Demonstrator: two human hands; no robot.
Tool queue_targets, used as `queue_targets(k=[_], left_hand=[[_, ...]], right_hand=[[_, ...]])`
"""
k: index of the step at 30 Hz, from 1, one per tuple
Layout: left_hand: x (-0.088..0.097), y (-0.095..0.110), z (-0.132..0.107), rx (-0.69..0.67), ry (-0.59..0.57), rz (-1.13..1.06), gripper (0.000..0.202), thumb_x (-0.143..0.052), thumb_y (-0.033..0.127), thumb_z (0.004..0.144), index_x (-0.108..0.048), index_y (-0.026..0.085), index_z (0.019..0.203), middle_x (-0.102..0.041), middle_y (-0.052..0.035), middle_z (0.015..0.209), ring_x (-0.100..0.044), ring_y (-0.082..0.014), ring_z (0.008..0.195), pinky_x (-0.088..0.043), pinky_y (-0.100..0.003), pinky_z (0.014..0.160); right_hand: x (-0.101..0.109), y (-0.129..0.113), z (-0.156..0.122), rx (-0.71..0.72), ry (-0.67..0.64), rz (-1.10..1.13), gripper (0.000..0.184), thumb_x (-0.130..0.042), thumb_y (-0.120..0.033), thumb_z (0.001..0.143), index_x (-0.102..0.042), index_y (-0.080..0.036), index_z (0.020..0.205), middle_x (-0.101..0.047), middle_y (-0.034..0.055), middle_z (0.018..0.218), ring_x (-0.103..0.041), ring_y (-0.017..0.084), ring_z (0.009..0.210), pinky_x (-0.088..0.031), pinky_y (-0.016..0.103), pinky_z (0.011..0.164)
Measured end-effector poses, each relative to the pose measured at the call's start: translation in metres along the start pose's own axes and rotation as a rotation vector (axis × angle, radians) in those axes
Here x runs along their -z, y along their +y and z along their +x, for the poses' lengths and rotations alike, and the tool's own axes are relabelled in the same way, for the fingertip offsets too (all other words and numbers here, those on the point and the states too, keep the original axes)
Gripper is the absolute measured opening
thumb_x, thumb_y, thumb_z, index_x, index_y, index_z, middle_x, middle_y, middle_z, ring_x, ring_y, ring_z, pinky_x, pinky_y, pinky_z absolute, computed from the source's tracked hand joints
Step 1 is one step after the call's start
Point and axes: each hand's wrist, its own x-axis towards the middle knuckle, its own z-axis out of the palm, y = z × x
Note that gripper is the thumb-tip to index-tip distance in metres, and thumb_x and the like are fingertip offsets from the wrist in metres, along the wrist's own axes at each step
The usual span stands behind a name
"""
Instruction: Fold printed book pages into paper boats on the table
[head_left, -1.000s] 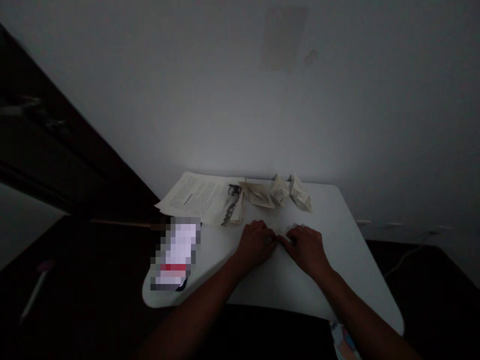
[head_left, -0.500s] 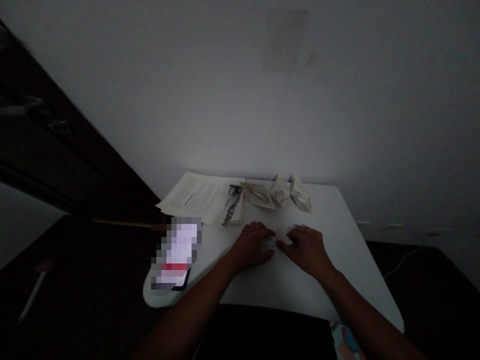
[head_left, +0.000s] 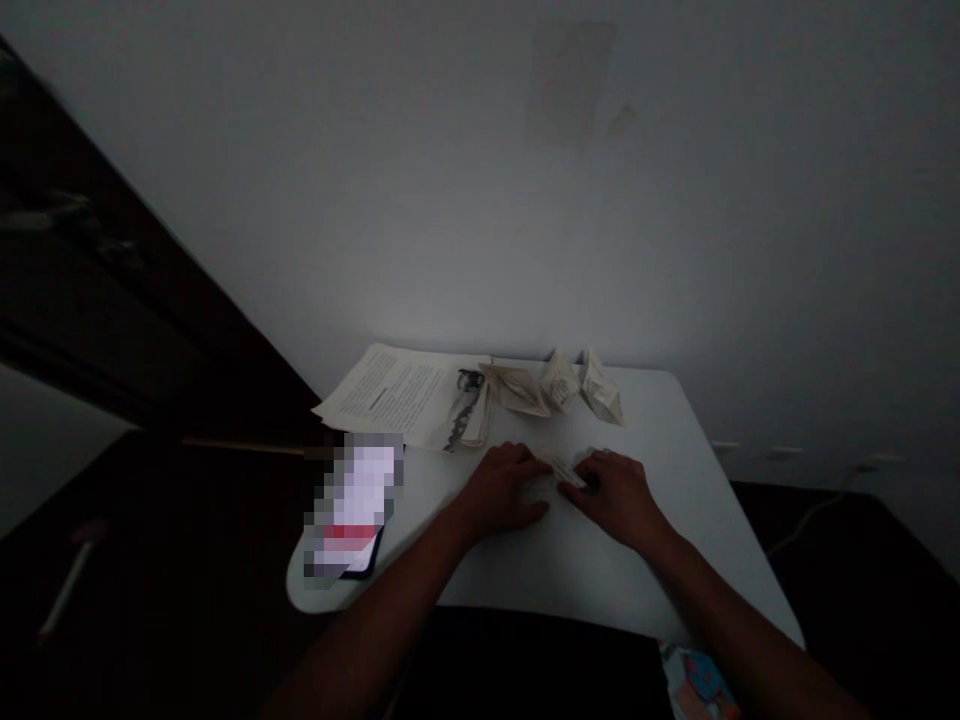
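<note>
Left hand (head_left: 504, 492): thumb now parted from the right thumb — splayed, fingertips on the folded paper slip (head_left: 568, 471). Right hand (head_left: 616, 500) pinches slip over white table (head_left: 667, 425). One phone (head_left: 361, 505), left of slip. Beyond slip — one printed stack (head_left: 394, 395), three angular creased paper shapes (head_left: 560, 384).

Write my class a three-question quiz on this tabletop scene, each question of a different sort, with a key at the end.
1. Count: how many folded paper shapes sit along the back of the table?
2. True or false: a phone with a lit screen lies to the left of the left hand.
3. Fill in the gap: between the left hand and the right hand, at their fingers, is a small piece of printed ____.

Key: 1. three; 2. true; 3. paper.
</note>
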Motion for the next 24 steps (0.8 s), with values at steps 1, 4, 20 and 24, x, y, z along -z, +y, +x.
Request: queue_targets(k=[1,4,20,24], left_hand=[[0.0002,-0.0002,0.0003,-0.002,-0.005,0.005,0.046,-0.066,0.034,0.068,-0.058,0.025,0.112,-0.054,-0.0041,0.100,-0.049,-0.0211,0.093,-0.036,-0.036,0.085],[-0.0001,-0.0002,0.0017,-0.012,-0.021,0.018,0.046,-0.066,0.036,0.068,-0.059,0.027,0.112,-0.054,-0.0040,0.099,-0.049,-0.0209,0.092,-0.037,-0.035,0.083],[-0.0016,0.0026,0.0020,0.001,0.021,0.017,0.042,-0.069,0.036,0.066,-0.063,0.026,0.106,-0.055,-0.0033,0.096,-0.050,-0.0207,0.091,-0.036,-0.034,0.081],[-0.0082,0.0000,0.0040,0.033,0.063,0.031,0.028,-0.063,0.037,0.074,-0.067,0.026,0.100,-0.056,-0.0035,0.089,-0.051,-0.0186,0.085,-0.036,-0.033,0.079]], right_hand=[[0.0005,0.0009,0.0001,0.005,-0.004,0.007,0.028,-0.055,-0.046,0.077,-0.063,-0.021,0.068,-0.061,0.0014,0.072,-0.054,0.018,0.072,-0.032,0.031,0.071],[0.0012,0.0010,0.0003,0.006,0.003,0.004,0.026,-0.056,-0.044,0.077,-0.062,-0.021,0.067,-0.060,0.0014,0.070,-0.054,0.018,0.071,-0.032,0.031,0.072],[0.0069,0.0029,0.0048,-0.042,-0.054,0.019,0.021,-0.060,-0.042,0.071,-0.065,-0.022,0.067,-0.063,-0.0001,0.067,-0.056,0.016,0.065,-0.033,0.029,0.065],[0.0079,0.0046,0.0053,-0.028,-0.077,0.025,0.020,-0.058,-0.041,0.074,-0.066,-0.022,0.069,-0.064,-0.0002,0.069,-0.057,0.016,0.068,-0.034,0.028,0.066]])
